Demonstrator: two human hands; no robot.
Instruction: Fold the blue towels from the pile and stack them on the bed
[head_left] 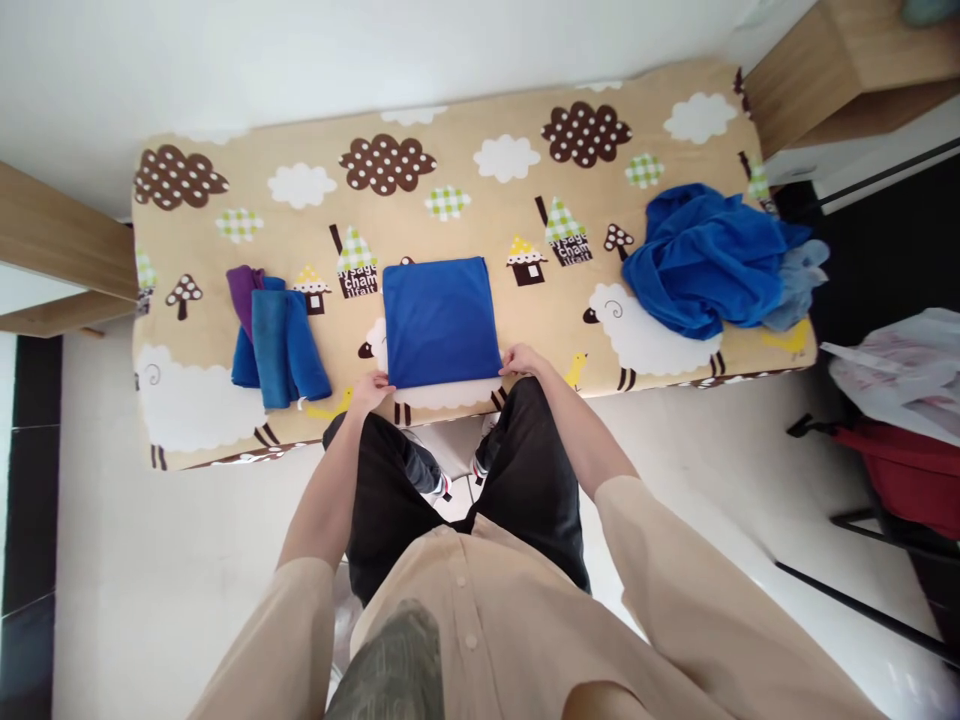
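A blue towel (441, 322) lies flat in a neat rectangle on the patterned bedspread (465, 225). At its near left corner my left hand (373, 389) pinches the edge between thumb and fingers. My right hand (523, 360) grips the near right corner in the same way. To the left, several rolled towels (271, 335) lie bunched together, blue and teal with one purple. A loose heap of blue towels (697, 260) is piled on the right, with a paler greyish-blue piece (799, 285) at its side.
A white wall (450, 50) runs behind the bed. Wooden furniture stands at the left (60, 240) and the back right (832, 70). On the right are a white plastic bag (907, 370) and a red item (907, 470) on a dark frame. My legs are against the bed's near edge.
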